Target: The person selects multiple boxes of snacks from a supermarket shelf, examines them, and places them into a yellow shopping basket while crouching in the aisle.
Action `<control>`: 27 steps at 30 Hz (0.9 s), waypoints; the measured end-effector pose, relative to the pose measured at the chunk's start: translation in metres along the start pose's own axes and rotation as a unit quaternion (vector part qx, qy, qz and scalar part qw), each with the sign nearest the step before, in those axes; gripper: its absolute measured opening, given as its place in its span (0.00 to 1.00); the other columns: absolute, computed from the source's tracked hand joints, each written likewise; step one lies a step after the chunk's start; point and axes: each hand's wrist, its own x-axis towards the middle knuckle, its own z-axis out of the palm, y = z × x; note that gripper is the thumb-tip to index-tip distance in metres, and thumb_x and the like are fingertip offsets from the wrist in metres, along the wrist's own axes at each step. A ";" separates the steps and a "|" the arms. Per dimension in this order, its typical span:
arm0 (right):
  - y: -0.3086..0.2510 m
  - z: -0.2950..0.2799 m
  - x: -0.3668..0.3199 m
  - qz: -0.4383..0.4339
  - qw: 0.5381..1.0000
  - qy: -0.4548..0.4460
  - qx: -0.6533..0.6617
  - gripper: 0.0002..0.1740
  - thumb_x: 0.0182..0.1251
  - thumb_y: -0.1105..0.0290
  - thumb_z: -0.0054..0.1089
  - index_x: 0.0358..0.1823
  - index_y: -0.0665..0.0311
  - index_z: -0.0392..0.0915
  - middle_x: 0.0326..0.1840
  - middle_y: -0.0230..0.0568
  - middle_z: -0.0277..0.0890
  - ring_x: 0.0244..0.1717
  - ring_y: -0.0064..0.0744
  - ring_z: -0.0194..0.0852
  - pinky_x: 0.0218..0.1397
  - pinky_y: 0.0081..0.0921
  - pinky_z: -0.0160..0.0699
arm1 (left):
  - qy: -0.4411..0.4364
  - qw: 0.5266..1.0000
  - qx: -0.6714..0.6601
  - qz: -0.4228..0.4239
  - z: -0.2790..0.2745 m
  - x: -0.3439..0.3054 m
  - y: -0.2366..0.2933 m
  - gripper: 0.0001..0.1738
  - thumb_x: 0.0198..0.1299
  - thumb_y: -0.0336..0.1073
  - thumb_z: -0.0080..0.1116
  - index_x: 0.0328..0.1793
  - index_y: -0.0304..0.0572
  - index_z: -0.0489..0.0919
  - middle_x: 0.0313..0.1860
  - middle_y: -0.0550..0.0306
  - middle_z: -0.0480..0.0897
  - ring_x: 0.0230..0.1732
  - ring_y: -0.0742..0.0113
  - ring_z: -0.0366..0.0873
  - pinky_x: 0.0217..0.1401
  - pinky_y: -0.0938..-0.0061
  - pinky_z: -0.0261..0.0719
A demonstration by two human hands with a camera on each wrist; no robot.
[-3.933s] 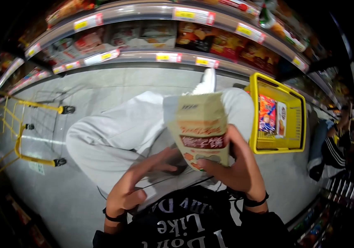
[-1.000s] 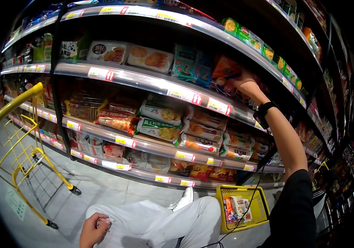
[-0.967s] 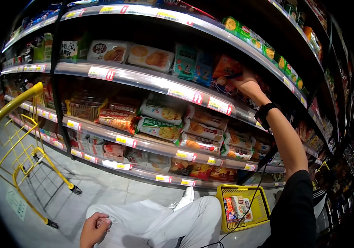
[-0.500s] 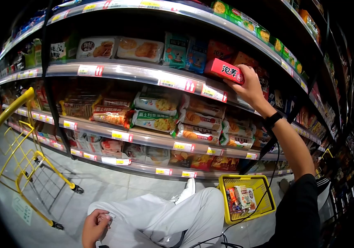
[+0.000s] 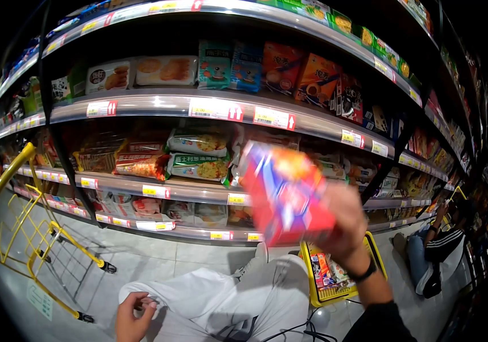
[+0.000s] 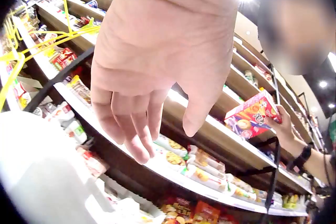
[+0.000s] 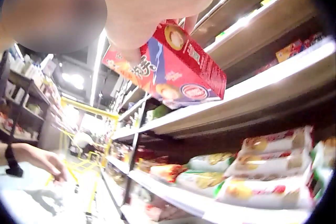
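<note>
In the head view, my right hand (image 5: pixel 347 222) grips a red box of cream puffs (image 5: pixel 289 196), lifted in front of the lower shelves and blurred by motion. Part of the yellow shopping basket (image 5: pixel 335 296) is hidden behind that hand; several snack packs lie inside it. The right wrist view shows the puff box (image 7: pixel 181 74) tilted, its printed front and side facing the camera. My left hand (image 5: pixel 134 317) is down by my knee in light trousers, holding nothing. Its fingers hang loosely bent in the left wrist view, where the palm (image 6: pixel 163 56) fills the middle.
Similar orange puff boxes (image 5: pixel 317 80) stand on the middle shelf, beside teal and blue packs. Bagged biscuits (image 5: pixel 201 165) fill the shelf below. A yellow cart (image 5: pixel 8 181) stands at left. Another person (image 5: pixel 440 251) sits at right. A black cable (image 5: pixel 312 330) trails near the basket.
My right hand has taken the puff box off the middle shelf and brought it down and toward me. The head view has turned slightly right. My left hand has stayed by the knee.
</note>
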 end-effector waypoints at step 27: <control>-0.182 0.047 -0.101 0.585 0.593 -0.072 0.548 0.53 0.53 0.69 0.87 0.74 0.65 0.56 0.66 0.48 0.72 0.68 0.32 0.74 0.69 0.32 0.76 | -0.215 0.971 -0.102 -0.018 0.095 -0.019 0.045 0.28 0.54 0.44 0.78 0.60 0.41 0.84 0.55 0.51 0.88 0.56 0.51 0.83 0.62 0.57 0.77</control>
